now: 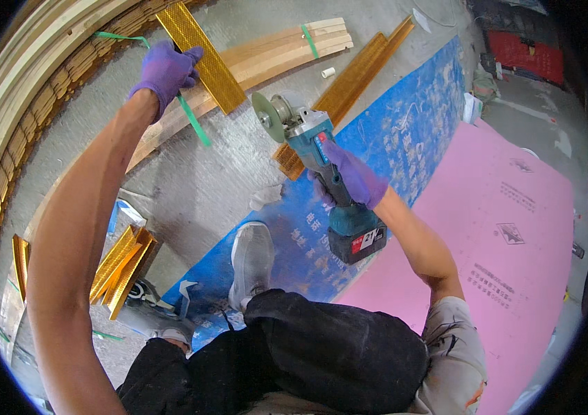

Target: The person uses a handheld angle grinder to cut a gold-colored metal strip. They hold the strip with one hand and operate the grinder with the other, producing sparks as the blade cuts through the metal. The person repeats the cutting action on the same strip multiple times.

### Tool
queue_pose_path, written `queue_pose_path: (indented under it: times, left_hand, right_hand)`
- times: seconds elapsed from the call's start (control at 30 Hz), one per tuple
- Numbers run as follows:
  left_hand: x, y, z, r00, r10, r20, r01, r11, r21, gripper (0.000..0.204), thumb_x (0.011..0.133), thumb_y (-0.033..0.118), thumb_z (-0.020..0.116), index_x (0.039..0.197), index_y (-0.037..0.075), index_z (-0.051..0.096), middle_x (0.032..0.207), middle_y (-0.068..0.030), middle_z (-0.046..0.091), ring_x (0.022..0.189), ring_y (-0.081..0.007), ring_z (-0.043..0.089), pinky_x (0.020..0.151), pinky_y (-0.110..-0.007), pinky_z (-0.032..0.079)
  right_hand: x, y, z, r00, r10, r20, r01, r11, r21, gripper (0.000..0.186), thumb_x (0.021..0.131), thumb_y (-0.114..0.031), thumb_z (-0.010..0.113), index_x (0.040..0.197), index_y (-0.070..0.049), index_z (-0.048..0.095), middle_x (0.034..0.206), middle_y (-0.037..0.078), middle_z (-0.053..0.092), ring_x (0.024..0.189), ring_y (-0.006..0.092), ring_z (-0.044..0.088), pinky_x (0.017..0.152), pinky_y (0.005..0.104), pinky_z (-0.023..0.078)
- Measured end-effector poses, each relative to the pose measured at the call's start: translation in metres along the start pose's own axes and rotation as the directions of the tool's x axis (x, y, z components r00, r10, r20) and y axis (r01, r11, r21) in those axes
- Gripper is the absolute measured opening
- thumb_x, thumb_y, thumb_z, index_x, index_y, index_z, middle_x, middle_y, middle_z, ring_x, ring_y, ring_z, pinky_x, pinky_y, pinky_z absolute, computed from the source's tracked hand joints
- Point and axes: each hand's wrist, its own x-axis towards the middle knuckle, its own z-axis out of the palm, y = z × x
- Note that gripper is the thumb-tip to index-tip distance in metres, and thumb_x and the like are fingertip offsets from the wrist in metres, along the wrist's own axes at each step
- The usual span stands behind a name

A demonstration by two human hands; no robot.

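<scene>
My right hand [356,176], in a purple glove, is wrapped round the body of a teal cordless angle grinder [314,142]. Its thin cutting disc [267,117] points toward the upper left, and a black battery pack [359,242] sits at the near end. My left hand [166,72], also gloved in purple, grips the edge of a gold patterned trim strip [204,59]. That strip lies across a bundle of pale wooden strips [266,59]. The disc is close to the strip's near end but apart from it. My left fingertips are partly hidden.
More gold trim [349,90] lies beyond the grinder, and short gold offcuts [124,266] are by my left foot. A blue printed sheet [397,131] and a pink board [494,207] cover floor at the right. Stacked wooden strips [24,104] curve along the left. Green strapping [193,121] trails below my left hand.
</scene>
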Motion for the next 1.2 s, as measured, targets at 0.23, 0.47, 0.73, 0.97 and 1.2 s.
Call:
queue_pose_path:
  times: [0.23,0.47,0.73,0.97,1.2]
  left_hand:
    - [0.004,-0.007,0.002,1.0,0.025,0.007,-0.024,0.996,-0.082,0.029,0.1,0.026,0.072,0.097,-0.003,0.068,0.077,-0.0066,0.066,0.06,-0.0114,0.061,0.054,-0.028,0.052]
    - [0.004,-0.007,0.005,0.999,0.046,-0.011,-0.046,0.997,-0.065,0.028,0.1,0.025,0.072,0.097,-0.003,0.068,0.077,-0.0066,0.065,0.062,-0.0122,0.063,0.055,-0.029,0.054]
    - [0.009,-0.009,0.003,0.999,0.031,-0.017,-0.03,0.999,0.041,0.033,0.099,0.027,0.071,0.104,-0.005,0.074,0.082,-0.0136,0.074,0.067,-0.0179,0.072,0.06,-0.032,0.06]
    - [0.007,-0.006,0.003,0.999,0.03,-0.021,-0.028,0.998,0.058,0.033,0.099,0.027,0.072,0.104,-0.005,0.074,0.083,-0.0135,0.074,0.068,-0.0178,0.072,0.061,-0.032,0.06]
    - [0.002,-0.002,0.002,0.999,0.047,-0.021,-0.046,0.997,0.055,0.032,0.099,0.026,0.072,0.104,-0.006,0.074,0.083,-0.0127,0.074,0.067,-0.0173,0.071,0.061,-0.032,0.061]
  right_hand:
    - [0.008,-0.014,-0.003,0.995,0.103,0.02,-0.102,0.994,-0.039,0.073,0.099,-0.074,0.048,0.093,-0.003,0.062,0.066,0.009,0.064,0.052,0.0188,0.061,0.048,0.033,0.049]
    - [0.02,-0.007,-0.014,0.998,0.063,0.03,-0.061,0.997,-0.046,0.073,0.098,-0.075,0.047,0.093,-0.003,0.061,0.065,0.008,0.063,0.051,0.0187,0.059,0.048,0.0326,0.047]
    - [0.022,-0.012,-0.013,0.998,0.058,0.02,-0.057,0.997,-0.053,0.071,0.099,-0.073,0.048,0.094,-0.004,0.061,0.065,0.009,0.063,0.05,0.0187,0.058,0.047,0.033,0.046]
    - [0.023,-0.014,-0.015,0.996,0.086,0.039,-0.085,0.996,-0.029,0.068,0.099,-0.07,0.05,0.094,-0.003,0.062,0.065,0.009,0.064,0.05,0.0195,0.06,0.047,0.0333,0.048]
    - [0.023,-0.013,-0.015,0.998,0.06,0.031,-0.059,0.997,-0.047,0.07,0.097,-0.072,0.052,0.096,-0.003,0.063,0.068,0.009,0.066,0.052,0.0197,0.062,0.048,0.033,0.049]
